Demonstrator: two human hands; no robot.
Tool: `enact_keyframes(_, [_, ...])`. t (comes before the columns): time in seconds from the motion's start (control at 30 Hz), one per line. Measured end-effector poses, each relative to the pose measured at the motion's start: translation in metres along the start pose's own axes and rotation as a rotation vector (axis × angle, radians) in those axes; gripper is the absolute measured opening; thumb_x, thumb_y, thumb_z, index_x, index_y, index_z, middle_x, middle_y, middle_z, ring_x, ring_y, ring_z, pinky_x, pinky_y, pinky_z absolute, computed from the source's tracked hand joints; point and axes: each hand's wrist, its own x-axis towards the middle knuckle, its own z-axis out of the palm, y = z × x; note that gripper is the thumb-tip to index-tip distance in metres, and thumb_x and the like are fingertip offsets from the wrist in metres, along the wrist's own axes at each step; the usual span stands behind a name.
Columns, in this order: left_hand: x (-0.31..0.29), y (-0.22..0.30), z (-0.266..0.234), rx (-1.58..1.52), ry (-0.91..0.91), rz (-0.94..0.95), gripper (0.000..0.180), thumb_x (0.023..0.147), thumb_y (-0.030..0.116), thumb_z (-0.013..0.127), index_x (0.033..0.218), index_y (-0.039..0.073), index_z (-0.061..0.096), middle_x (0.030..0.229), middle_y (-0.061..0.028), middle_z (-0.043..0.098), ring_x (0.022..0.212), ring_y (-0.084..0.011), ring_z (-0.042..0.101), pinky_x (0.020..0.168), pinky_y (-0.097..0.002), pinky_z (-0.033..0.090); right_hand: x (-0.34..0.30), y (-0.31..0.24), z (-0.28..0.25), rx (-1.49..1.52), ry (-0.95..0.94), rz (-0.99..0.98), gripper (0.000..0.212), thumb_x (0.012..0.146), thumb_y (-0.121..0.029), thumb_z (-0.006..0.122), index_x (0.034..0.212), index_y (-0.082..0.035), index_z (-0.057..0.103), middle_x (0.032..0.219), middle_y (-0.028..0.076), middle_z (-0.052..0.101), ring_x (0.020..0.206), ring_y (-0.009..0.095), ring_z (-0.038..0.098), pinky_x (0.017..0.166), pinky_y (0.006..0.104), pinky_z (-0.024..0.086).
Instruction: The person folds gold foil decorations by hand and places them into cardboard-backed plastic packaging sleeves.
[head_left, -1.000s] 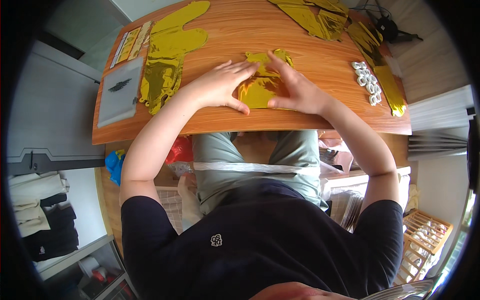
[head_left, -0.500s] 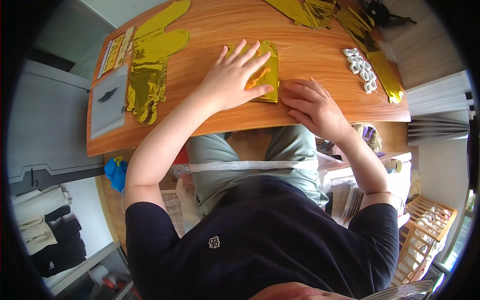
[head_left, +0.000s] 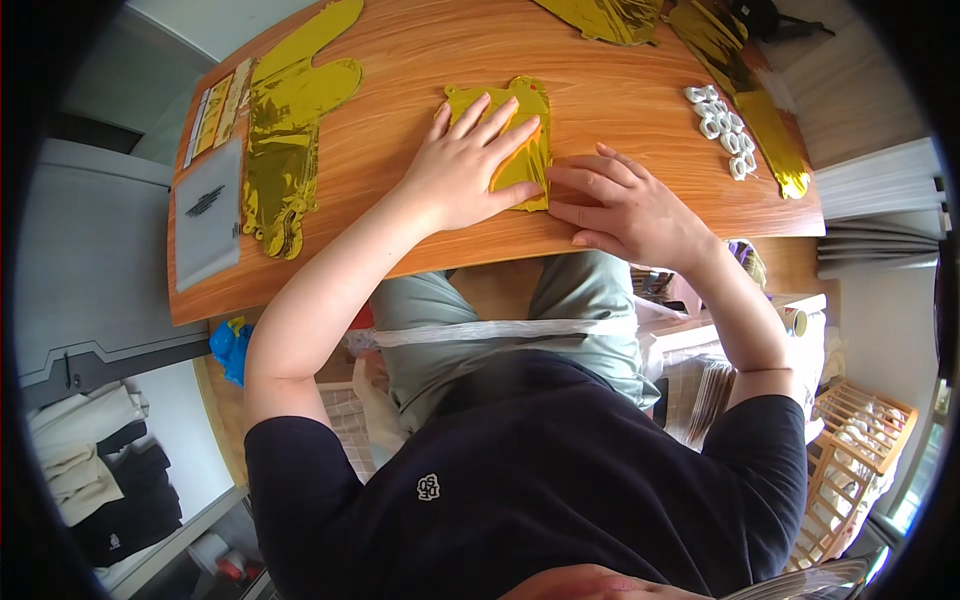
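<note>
A folded gold foil balloon (head_left: 535, 112) lies flat on the wooden table in front of me, its shiny surface creased. My left hand (head_left: 468, 170) rests on it, palm down with fingers spread, covering much of its left and middle part. Beside its lower right edge is my right hand (head_left: 625, 208), with the fingers apart and loosely bent. The right fingertips reach the foil's edge; whether they press on it I cannot tell. Neither hand grips anything.
Flat gold foil balloons (head_left: 285, 130) lie at the table's left, with more foil (head_left: 770, 145) at the right. Several white ribbon rolls (head_left: 722, 130) sit right of centre. A clear plastic bag (head_left: 208, 215) with dark thin sticks lies at the left edge. A dark object (head_left: 760, 20) stands far right.
The foil now shows wider at its top left, beyond my left fingers. My right hand has shifted slightly left toward the foil's edge. My left hand stays spread on it.
</note>
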Motion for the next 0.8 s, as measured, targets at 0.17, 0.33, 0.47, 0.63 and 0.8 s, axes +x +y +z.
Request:
enact_keyframes(0.17, [0.000, -0.001, 0.000, 0.006, 0.018, 0.004, 0.082, 0.094, 0.072, 0.052, 0.162, 0.030, 0.032, 0.169, -0.0096, 0.030, 0.156, -0.0362, 0.025, 0.124, -0.0636, 0.018, 0.002, -0.003, -0.006, 0.024, 0.022, -0.054, 0.043, 0.088, -0.028, 0.075, 0.127, -0.012, 0.071, 0.140, 0.009, 0.061, 0.133, 0.031, 0.055, 0.115, 0.0525, 0.042])
enact_keyframes(0.33, [0.001, -0.002, 0.003, 0.025, 0.041, 0.026, 0.083, 0.094, 0.075, 0.049, 0.161, 0.028, 0.035, 0.167, -0.0105, 0.032, 0.155, -0.0359, 0.026, 0.124, -0.0635, 0.019, 0.001, -0.023, 0.012, 0.047, 0.130, 0.054, 0.043, 0.088, -0.020, 0.075, 0.128, -0.004, 0.068, 0.138, 0.011, 0.063, 0.131, 0.030, 0.058, 0.112, 0.0496, 0.046])
enact_keyframes(0.47, [0.000, -0.001, 0.001, -0.016, 0.030, 0.018, 0.080, 0.095, 0.070, 0.053, 0.161, 0.029, 0.035, 0.168, -0.0099, 0.031, 0.155, -0.0361, 0.026, 0.124, -0.0626, 0.018, -0.003, -0.030, 0.015, -0.022, 0.106, 0.088, 0.042, 0.091, -0.022, 0.074, 0.130, -0.006, 0.068, 0.139, 0.009, 0.062, 0.134, 0.030, 0.056, 0.114, 0.0514, 0.044])
enact_keyframes(0.63, [-0.002, -0.002, 0.000, -0.025, 0.015, -0.004, 0.080, 0.095, 0.068, 0.055, 0.162, 0.028, 0.033, 0.169, -0.0087, 0.029, 0.156, -0.0359, 0.025, 0.125, -0.0619, 0.017, 0.001, -0.030, 0.008, -0.060, 0.071, 0.077, 0.041, 0.090, -0.023, 0.074, 0.127, -0.007, 0.070, 0.137, 0.009, 0.063, 0.134, 0.029, 0.056, 0.114, 0.0522, 0.043])
enact_keyframes(0.8, [0.002, 0.001, -0.005, -0.038, -0.026, -0.025, 0.096, 0.087, 0.078, 0.057, 0.163, 0.024, 0.031, 0.170, -0.0087, 0.027, 0.158, -0.0340, 0.021, 0.126, -0.0603, 0.015, 0.019, 0.007, 0.004, 0.405, -0.019, 0.300, 0.042, 0.086, -0.020, 0.077, 0.125, -0.007, 0.071, 0.134, 0.012, 0.065, 0.133, 0.034, 0.055, 0.113, 0.0492, 0.043])
